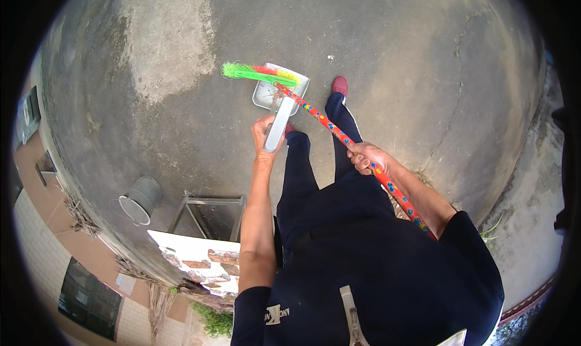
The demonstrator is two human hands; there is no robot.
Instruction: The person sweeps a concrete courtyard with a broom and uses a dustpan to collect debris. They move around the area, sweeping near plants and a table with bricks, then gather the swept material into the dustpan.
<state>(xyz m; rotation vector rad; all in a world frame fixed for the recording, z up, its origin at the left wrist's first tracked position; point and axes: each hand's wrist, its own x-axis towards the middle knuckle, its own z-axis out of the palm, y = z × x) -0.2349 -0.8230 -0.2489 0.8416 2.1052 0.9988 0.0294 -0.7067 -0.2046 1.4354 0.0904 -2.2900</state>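
My left hand (262,132) grips the handle of a grey dustpan (258,94). Some brownish debris lies in the pan, partly hidden by the handle. In my right hand (368,159) is the red patterned stick of a broom (329,125), which slants from the pan up past my right forearm. Green, red and yellow bristles form the broom head (263,75); it lies across the far part of the dustpan, its green end sticking out to the left. Whether the bristles touch the pan cannot be told.
Concrete ground (390,32) surrounds my feet, with a small white scrap (330,57) ahead. At left a metal bucket (141,200) lies tipped beside a metal frame (215,201). A white board (199,250) with brownish pieces on it is nearby. Bundles of dry stalks (161,303) lean along the building wall.
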